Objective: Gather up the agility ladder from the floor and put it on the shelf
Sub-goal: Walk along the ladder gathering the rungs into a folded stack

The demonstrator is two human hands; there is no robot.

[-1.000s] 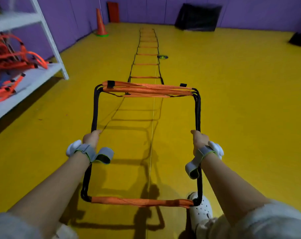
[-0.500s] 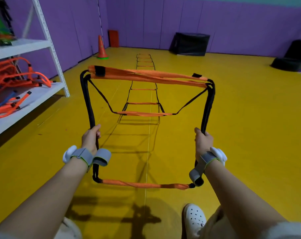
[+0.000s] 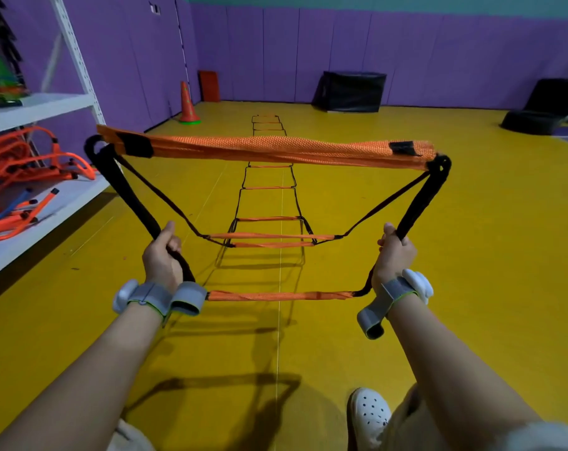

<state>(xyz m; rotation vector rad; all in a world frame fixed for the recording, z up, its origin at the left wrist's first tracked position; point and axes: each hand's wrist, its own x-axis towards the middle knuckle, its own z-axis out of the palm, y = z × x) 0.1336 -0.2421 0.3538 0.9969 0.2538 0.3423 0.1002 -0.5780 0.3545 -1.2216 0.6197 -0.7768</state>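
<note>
The agility ladder (image 3: 266, 151) has orange rungs and black side straps. Several gathered rungs are stacked in a bundle held up in front of me. My left hand (image 3: 162, 255) grips the left black strap, and my right hand (image 3: 394, 252) grips the right one. One rung hangs between my wrists. The rest of the ladder trails along the yellow floor toward the far wall, its nearest rungs lifted off the floor. The white shelf (image 3: 42, 203) stands at my left.
The shelf's lower board carries a pile of orange hurdles (image 3: 19, 170). An orange cone (image 3: 188, 104) stands by the purple wall. Black padded blocks (image 3: 350, 91) sit at the back and another dark heap (image 3: 529, 122) at the right. My white shoe (image 3: 370, 415) is below.
Both hands have raised the bundled rungs higher and closer to me, pulling more of the ladder off the floor. The view has tilted up.
</note>
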